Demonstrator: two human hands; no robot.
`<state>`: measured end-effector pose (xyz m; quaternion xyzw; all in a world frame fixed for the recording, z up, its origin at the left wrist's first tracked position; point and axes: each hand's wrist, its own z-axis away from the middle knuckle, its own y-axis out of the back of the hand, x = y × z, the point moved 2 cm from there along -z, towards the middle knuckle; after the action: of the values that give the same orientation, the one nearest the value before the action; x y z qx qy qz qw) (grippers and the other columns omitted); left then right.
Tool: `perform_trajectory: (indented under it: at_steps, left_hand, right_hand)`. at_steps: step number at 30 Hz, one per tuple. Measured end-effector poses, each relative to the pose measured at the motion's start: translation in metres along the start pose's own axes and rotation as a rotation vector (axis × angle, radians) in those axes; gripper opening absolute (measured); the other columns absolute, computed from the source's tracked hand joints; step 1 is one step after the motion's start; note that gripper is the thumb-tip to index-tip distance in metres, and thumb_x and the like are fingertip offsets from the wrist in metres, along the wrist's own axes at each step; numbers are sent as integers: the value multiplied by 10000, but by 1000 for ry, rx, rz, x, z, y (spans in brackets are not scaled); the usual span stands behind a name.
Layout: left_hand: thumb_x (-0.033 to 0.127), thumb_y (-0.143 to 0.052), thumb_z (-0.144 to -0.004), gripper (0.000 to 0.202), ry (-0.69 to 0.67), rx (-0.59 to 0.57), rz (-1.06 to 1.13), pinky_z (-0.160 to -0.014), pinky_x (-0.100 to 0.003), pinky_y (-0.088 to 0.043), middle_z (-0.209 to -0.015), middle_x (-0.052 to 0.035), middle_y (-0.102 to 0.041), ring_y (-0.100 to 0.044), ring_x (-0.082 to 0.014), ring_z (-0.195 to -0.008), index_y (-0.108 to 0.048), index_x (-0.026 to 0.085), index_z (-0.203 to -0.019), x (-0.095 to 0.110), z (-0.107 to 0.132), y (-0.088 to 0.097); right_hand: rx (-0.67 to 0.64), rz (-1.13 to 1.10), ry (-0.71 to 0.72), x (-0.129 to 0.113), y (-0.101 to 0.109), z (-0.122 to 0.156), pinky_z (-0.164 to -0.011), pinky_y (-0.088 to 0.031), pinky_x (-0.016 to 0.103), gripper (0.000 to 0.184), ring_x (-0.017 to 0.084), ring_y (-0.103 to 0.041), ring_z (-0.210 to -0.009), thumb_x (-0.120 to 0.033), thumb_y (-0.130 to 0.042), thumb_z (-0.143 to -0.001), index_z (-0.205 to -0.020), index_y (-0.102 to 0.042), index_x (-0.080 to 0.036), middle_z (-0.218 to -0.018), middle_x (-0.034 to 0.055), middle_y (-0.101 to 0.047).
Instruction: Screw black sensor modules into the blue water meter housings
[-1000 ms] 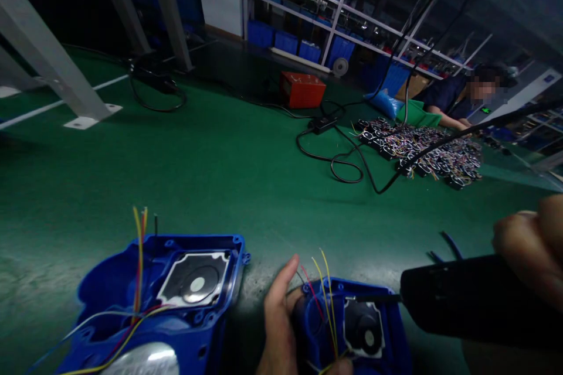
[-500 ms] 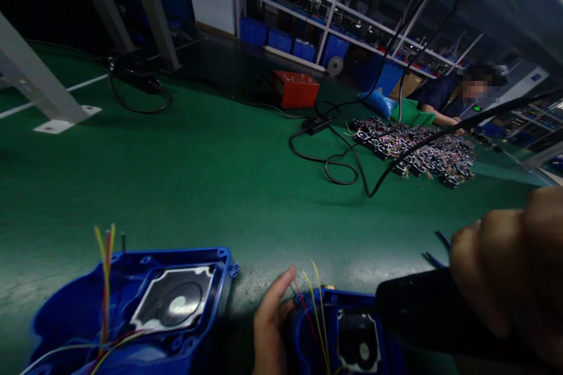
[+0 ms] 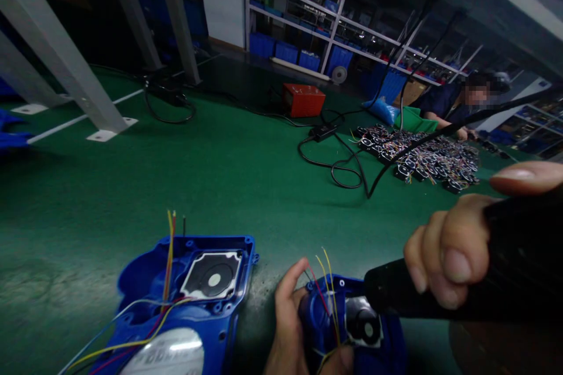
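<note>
My left hand [image 3: 287, 313] grips a small blue plastic housing [image 3: 393, 343] at the bottom centre, fingers along its left side and thumb on its near edge. Yellow and red wires [image 3: 331, 293] stick up from this housing, and a black-and-white square part [image 3: 363, 322] sits inside it. From the right, my right hand [image 3: 455, 246] is wrapped round a black barrel-shaped electric screwdriver [image 3: 396, 287]. Its nose lies over the housing's far right corner; the tip is hidden. Left of my hands is another open blue housing [image 3: 145, 272] with a similar square part [image 3: 213, 275] and loose wires.
Black cables [image 3: 345, 173] loop across the green floor [image 3: 229, 176], near an orange-red box [image 3: 303, 99]. Many black wired parts [image 3: 422, 155] lie in a pile at right, with a person [image 3: 444, 96] behind. Metal legs [image 3: 83, 70] stand at left; shelves [image 3: 303, 29] line the back.
The view has shifted, so both housings sit further right in it. My right hand and the electric screwdriver show more fully, its nose over the held housing. My left thumb now shows on the near edge.
</note>
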<state>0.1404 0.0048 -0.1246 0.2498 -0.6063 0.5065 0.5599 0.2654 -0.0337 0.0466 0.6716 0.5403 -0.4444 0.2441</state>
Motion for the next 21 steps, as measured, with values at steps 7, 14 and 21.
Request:
perform_trajectory:
  at_steps: [7, 14, 21]
  left_hand:
    - [350, -641, -738, 761, -119, -120, -74, -753, -466, -567, -1116, -148, -546, -633, -287, -855, -257, 220, -1382, -11, 20, 1]
    - [380, -588, -754, 774, -138, -168, -147, -861, -534, -502, -1182, -174, -505, -552, -356, -1081, -198, 207, -1400, -16, 18, 4]
    - [504, -513, -806, 747, -139, -169, -163, -929, -632, -401, -1280, -179, -421, -558, -349, -1057, -128, 250, -1394, -18, 14, 3]
  right_hand:
    - [13, 50, 10, 3, 6, 5, -467, -502, 328, 277, 180, -556, -473, -471, -624, -879, -1037, -569, -251, -646, 37, -611]
    - [-76, 105, 133, 2, 11, 9, -489, -494, 352, 464, 197, -559, -518, -522, -662, -829, -1115, -527, -182, -696, 54, -592]
    - [-49, 34, 89, 4, 5, 12, -525, -473, 335, 345, 178, -547, -564, -466, -573, -870, -1107, -487, -231, -732, 32, -569]
